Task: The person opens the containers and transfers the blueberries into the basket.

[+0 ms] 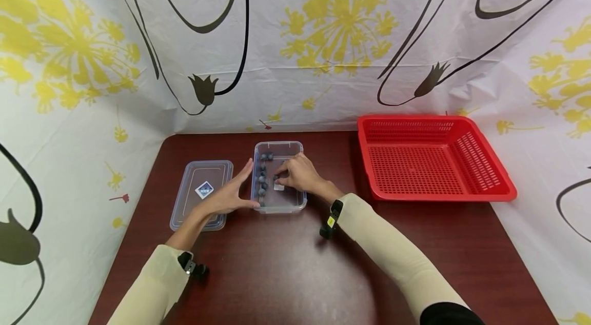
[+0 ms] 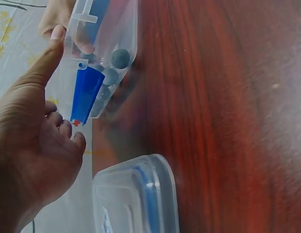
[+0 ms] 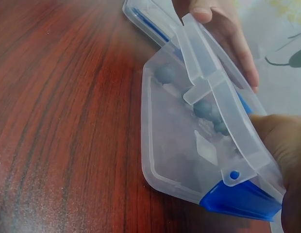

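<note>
A clear plastic container with blue side clips stands uncovered on the table. Inside it, several dark blueberries line the left wall, with two more at the far left corner. My right hand reaches into the container over its right wall, thumb and fingers pinching a blueberry near the middle. Along the outside of the left wall my left hand spreads thumb and straight fingers, the thumb at the near left corner. In the right wrist view, the container wall partly covers the right fingers.
A clear lid with a blue-and-white label lies left of the container, partly under the left hand. To the right sits a red perforated basket. A patterned white cloth hangs behind the dark wooden table.
</note>
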`<state>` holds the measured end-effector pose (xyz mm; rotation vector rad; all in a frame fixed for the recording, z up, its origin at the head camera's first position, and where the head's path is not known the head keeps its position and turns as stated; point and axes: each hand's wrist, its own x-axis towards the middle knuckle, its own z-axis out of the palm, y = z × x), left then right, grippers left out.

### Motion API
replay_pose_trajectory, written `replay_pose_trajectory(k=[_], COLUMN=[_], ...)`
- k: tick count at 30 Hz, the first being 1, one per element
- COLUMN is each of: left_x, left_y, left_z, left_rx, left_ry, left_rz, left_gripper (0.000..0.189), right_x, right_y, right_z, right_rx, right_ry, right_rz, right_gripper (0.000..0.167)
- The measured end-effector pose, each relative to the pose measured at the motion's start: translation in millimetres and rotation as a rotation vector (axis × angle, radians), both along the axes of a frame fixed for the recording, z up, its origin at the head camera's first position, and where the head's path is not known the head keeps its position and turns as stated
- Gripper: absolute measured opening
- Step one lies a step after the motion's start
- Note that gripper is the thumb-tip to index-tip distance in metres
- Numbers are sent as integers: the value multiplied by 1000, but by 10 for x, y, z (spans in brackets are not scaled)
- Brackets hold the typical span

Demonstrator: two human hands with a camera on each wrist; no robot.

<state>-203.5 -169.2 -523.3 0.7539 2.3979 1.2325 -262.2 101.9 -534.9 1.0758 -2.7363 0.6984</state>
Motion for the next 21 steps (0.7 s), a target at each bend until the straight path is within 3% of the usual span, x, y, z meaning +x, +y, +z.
replay_pose_trajectory(k=[4, 11, 21], left_x=[-14, -28, -22], left_y=[2, 11, 9], left_z=[28, 53, 61], left_rx=[-53, -79, -86], left_ry=[11, 22, 22], left_rz=[-17, -23, -19], left_gripper=[117, 117, 119], right_x=[-7, 10, 92], right_y=[15, 51, 152], right_z=[7, 80, 309], right_rx=[-120, -318, -469], right_ry=[-36, -189, -292], right_rz=[35, 29, 51], right_gripper=[20, 19, 19])
